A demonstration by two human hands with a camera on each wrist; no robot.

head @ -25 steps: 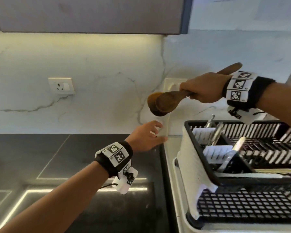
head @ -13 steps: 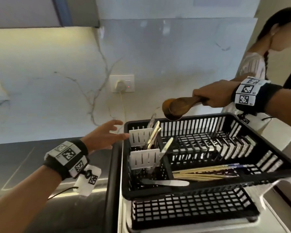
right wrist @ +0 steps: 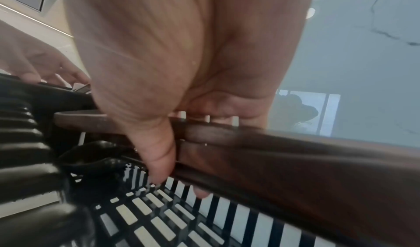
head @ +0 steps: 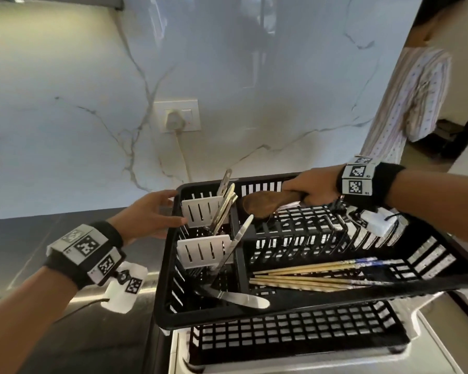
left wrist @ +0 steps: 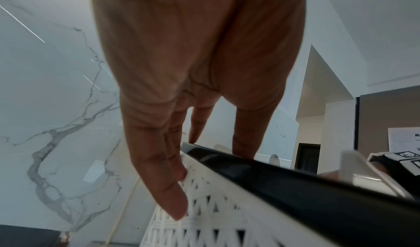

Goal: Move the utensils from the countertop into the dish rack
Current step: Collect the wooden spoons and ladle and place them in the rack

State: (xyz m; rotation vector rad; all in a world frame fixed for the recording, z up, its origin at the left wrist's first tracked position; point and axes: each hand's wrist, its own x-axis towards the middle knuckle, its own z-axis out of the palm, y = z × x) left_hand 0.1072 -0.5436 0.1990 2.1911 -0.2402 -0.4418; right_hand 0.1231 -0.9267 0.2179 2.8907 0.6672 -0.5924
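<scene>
My right hand [head: 305, 191] grips a brown wooden spoon [head: 265, 205] by its handle and holds it low over the back of the black dish rack [head: 308, 306]. In the right wrist view the thumb and fingers [right wrist: 159, 153] wrap the spoon's handle [right wrist: 272, 157] just above the rack's slats. My left hand [head: 152, 214] touches the rack's left rim with straight fingers. In the left wrist view those fingers [left wrist: 163, 188] lie against the rack's white woven side [left wrist: 216, 215]. Metal cutlery [head: 224, 206] stands in the rack's left compartment. Chopsticks [head: 319, 273] and a knife [head: 241, 298] lie inside.
A marble wall with a socket [head: 177, 116] and a plugged cord rises behind the rack. The dark countertop [head: 52, 265] stretches to the left. A second person in a patterned shirt [head: 414, 101] stands at the far right. The rack sits on a white drip tray [head: 427, 333].
My right hand has carried the wooden spoon from over the counter down into the rack's back part. My left hand has reached the rack's left rim. The view has swung right.
</scene>
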